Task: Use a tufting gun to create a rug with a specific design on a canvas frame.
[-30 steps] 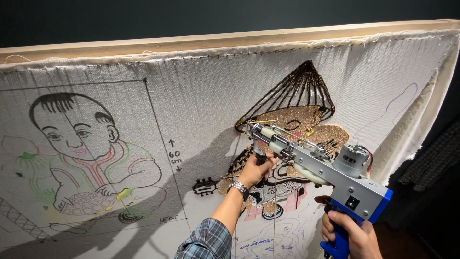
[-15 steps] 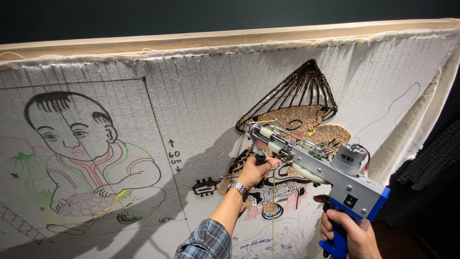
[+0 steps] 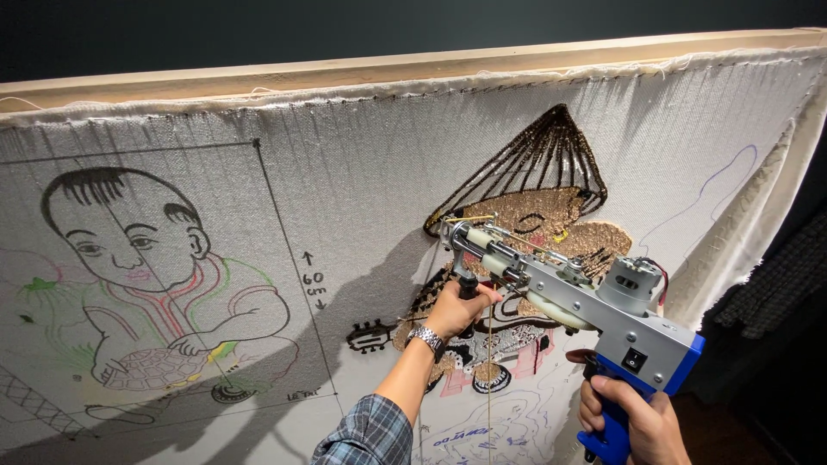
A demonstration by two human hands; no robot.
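My hands are both clamped on the tufting gun [image 3: 560, 297]: my left hand [image 3: 457, 310] wraps the black front grip under the barrel, and my right hand [image 3: 633, 418] closes round the blue rear handle [image 3: 616, 430] low at the right. The largest thing before me is the white backing cloth [image 3: 345, 172], stretched upright on a wooden frame [image 3: 431, 65] and drawn over with coloured figures; it looks taut but soft, so I judge it gives under pressure and could tear if the tip drags. The gun sits angled up to the left, its needle end [image 3: 448, 228] against the cloth beside the brown tufted figure with the conical hat [image 3: 538, 159]. Metal body and motor look fairly heavy and rigid, so the two handles are the right holds. A thin yarn strand [image 3: 489, 362] hangs below the barrel, light and easily snagged.
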